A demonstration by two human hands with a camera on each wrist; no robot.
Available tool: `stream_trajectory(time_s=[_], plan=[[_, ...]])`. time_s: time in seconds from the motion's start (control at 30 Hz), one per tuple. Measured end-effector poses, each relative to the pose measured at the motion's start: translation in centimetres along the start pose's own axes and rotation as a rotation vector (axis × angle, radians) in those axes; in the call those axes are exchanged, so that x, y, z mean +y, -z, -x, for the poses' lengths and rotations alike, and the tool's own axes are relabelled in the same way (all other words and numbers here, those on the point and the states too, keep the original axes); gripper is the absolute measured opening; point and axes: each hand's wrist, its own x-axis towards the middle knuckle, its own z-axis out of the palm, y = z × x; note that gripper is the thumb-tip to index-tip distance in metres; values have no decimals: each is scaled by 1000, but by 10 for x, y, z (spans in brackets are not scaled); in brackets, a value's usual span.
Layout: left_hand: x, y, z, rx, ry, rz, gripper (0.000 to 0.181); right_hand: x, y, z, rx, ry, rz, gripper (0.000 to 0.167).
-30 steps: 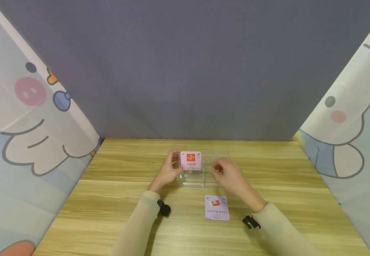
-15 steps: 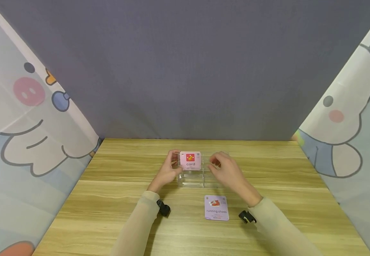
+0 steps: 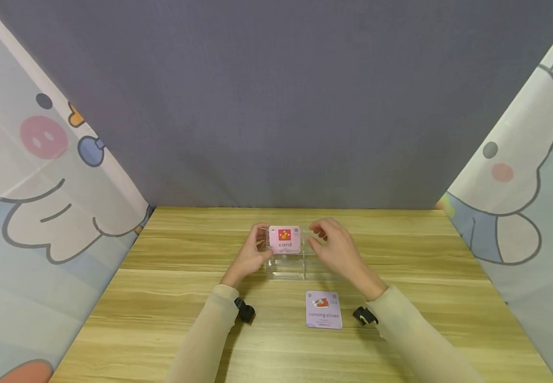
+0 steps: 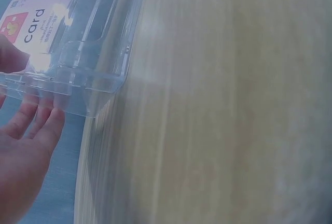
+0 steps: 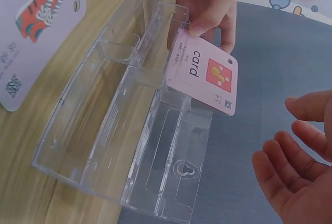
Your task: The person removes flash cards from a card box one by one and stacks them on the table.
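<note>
A clear plastic card holder (image 3: 286, 270) with stepped compartments stands on the table. In its upper left compartment a pink card (image 3: 284, 240) printed "card" stands upright. My left hand (image 3: 249, 259) grips the holder's left side; in the right wrist view its thumb lies at the edge of the pink card (image 5: 202, 71). My right hand (image 3: 338, 252) hovers by the holder's upper right part, fingers loosely bent with nothing between them. In the right wrist view that right hand (image 5: 303, 167) is apart from the holder. A purple "running shoes" card (image 3: 323, 309) lies flat in front.
The wooden table (image 3: 185, 319) reaches back to a grey panel (image 3: 281, 106). Cartoon-printed curtains (image 3: 42, 213) hang at both sides. A black strap device (image 3: 244, 310) is worn on each wrist.
My right hand has shifted slightly left and away from me, from over the holder's right compartments to its upper edge. The left hand and both cards stay put.
</note>
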Motion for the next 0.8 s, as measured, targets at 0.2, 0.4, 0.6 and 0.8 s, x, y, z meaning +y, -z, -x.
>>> stream_trajectory(time_s=[0.2,0.4,0.6,0.8], plan=[[-7,0,-2,18,-12,12,67,-3,1,-7,9,10,4,24],[-8,0,0,15,-9,-5,65,-4,-2,-13,26,31,17,25],[-9,0,-1,17,-24,-17,65,-6,-4,-18,27,22,4,25],[-8,0,-1,19,-15,3,66,-3,-9,-22,43,42,-10,23]])
